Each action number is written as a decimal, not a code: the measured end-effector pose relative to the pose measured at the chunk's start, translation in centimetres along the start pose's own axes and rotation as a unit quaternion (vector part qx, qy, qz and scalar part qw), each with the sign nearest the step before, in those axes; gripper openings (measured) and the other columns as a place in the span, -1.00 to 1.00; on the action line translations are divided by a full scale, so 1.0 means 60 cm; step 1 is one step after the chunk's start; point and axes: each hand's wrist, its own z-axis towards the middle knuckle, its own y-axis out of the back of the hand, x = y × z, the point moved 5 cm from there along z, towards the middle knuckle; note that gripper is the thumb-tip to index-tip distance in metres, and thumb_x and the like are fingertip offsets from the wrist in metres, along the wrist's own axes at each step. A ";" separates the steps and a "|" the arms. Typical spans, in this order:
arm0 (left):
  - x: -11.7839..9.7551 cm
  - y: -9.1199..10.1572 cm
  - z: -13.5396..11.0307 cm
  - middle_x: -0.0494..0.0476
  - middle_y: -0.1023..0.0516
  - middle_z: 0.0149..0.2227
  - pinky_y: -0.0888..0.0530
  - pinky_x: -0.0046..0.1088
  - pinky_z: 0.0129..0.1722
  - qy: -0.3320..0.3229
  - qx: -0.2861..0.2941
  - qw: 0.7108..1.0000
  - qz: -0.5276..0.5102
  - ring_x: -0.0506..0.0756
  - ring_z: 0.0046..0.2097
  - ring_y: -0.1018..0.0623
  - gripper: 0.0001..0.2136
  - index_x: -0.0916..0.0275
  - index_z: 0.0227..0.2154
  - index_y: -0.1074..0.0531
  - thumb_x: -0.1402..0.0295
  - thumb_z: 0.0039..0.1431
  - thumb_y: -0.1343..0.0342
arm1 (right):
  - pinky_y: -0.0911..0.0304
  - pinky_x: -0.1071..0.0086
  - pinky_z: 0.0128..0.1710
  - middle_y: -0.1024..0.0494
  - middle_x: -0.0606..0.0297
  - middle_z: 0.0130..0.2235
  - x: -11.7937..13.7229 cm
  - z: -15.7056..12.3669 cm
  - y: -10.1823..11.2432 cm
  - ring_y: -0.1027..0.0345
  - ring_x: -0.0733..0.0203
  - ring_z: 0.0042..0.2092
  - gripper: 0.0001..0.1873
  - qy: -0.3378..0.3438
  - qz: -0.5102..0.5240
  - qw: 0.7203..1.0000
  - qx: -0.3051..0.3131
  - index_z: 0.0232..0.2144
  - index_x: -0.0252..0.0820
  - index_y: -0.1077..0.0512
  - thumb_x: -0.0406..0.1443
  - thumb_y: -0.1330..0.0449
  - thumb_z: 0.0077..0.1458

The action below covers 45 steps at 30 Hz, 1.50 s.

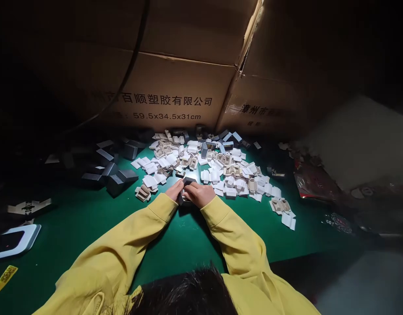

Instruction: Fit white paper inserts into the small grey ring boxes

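Observation:
Both of my hands meet over the green table, in yellow sleeves, around a small dark box (pixel 189 180). My left hand (pixel 175 190) grips the box from its left side, fingers closed against it. From the right, my right hand (pixel 199 193) is on the same box, its fingers bent over the front and top. Part of the box is hidden behind the fingers. Just beyond and to both sides lie many folded white and brown cardboard inserts (pixel 232 170), spread in a loose heap.
Dark boxes (pixel 116 181) are piled at the left, and more boxes (pixel 227 140) lie behind the inserts. Large cardboard cartons (pixel 175 83) wall off the back. A white device (pixel 16 240) rests at the left edge, and a red plastic packet (pixel 316 181) at the right.

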 end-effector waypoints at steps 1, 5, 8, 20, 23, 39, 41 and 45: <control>-0.002 0.000 0.000 0.06 -0.58 -0.30 -0.49 -0.50 -0.25 -0.005 -0.002 1.000 -0.002 0.01 -0.31 -0.55 -0.75 0.27 -0.10 -0.47 0.29 0.20 -0.20 | -0.13 0.45 -0.47 -0.67 0.32 -0.23 -0.003 -0.005 0.005 -0.50 0.32 -0.33 -0.72 0.009 0.031 0.999 -0.025 -0.21 -0.06 -0.58 -0.13 -0.10 0.30; -0.012 -0.011 -0.006 0.21 -0.61 -0.26 -0.53 -0.30 -0.24 0.012 -0.004 1.000 -0.009 0.15 -0.26 -0.61 -0.75 0.32 -0.06 -0.42 0.29 0.26 -0.10 | -0.28 0.50 -0.25 -0.67 0.24 -0.22 -0.043 -0.023 0.042 -0.52 0.31 -0.22 -0.62 -0.037 0.113 0.985 -0.127 -0.23 -0.15 -0.59 -0.17 0.01 0.36; -0.020 -0.022 -0.015 0.29 -0.61 -0.24 -0.55 -0.14 -0.22 0.047 -0.022 0.998 -0.028 0.27 -0.15 -0.63 -0.74 0.34 -0.01 -0.36 0.33 0.36 0.08 | -0.27 0.42 -0.31 -0.65 0.15 -0.28 -0.109 -0.038 0.078 -0.48 0.25 -0.31 -0.57 -0.188 0.042 0.967 -0.167 -0.32 -0.23 -0.58 -0.20 0.04 0.35; -0.025 -0.026 -0.023 0.35 -0.61 -0.19 -0.62 -0.11 -0.23 0.072 -0.026 0.994 -0.073 0.26 -0.15 -0.65 -0.66 0.36 0.11 -0.31 0.32 0.37 0.10 | -0.17 0.29 -0.24 -0.54 0.13 -0.22 -0.158 -0.065 0.063 -0.31 0.04 -0.10 -0.88 -0.194 -0.073 0.966 0.154 -0.38 -0.15 -0.57 -0.25 -0.39 0.02; -0.027 -0.029 -0.025 0.39 -0.61 -0.17 -0.62 -0.13 -0.23 0.070 -0.033 0.995 -0.070 0.27 -0.13 -0.64 -0.64 0.39 0.12 -0.31 0.33 0.36 0.07 | -0.19 0.25 -0.22 -0.54 0.09 -0.16 -0.146 -0.064 0.052 -0.31 -0.02 -0.08 -0.70 -0.197 -0.108 0.960 0.166 -0.24 -0.15 -0.54 -0.25 -0.45 -0.07; -0.015 -0.011 -0.004 0.43 -0.62 -0.18 -0.62 -0.03 -0.27 0.071 -0.008 0.992 -0.108 0.35 -0.15 -0.65 -0.62 0.36 0.12 -0.35 0.35 0.28 -0.06 | -0.37 0.37 -0.33 -0.63 0.13 -0.20 -0.123 -0.041 0.067 -0.47 0.14 -0.21 -0.80 -0.190 0.235 0.940 -0.160 -0.33 -0.15 -0.54 -0.20 -0.14 0.12; -0.006 -0.002 0.005 0.42 -0.63 -0.22 -0.61 -0.02 -0.31 0.074 -0.026 0.991 -0.111 0.35 -0.19 -0.66 -0.67 0.36 0.07 -0.38 0.36 0.31 0.03 | -0.35 0.38 -0.41 -0.61 0.15 -0.24 -0.114 -0.037 0.058 -0.43 0.19 -0.31 -0.79 -0.202 0.277 0.926 -0.155 -0.36 -0.15 -0.52 -0.17 -0.16 0.09; -0.002 0.003 0.010 0.44 -0.63 -0.23 -0.59 -0.01 -0.31 0.061 -0.022 0.990 -0.125 0.37 -0.21 -0.65 -0.74 0.40 -0.08 -0.44 0.38 0.31 0.05 | -0.38 0.37 -0.48 -0.50 0.30 -0.44 -0.111 -0.039 0.034 -0.36 0.26 -0.45 -0.71 -0.282 0.429 0.843 -0.163 -0.34 -0.16 -0.45 -0.07 -0.18 0.05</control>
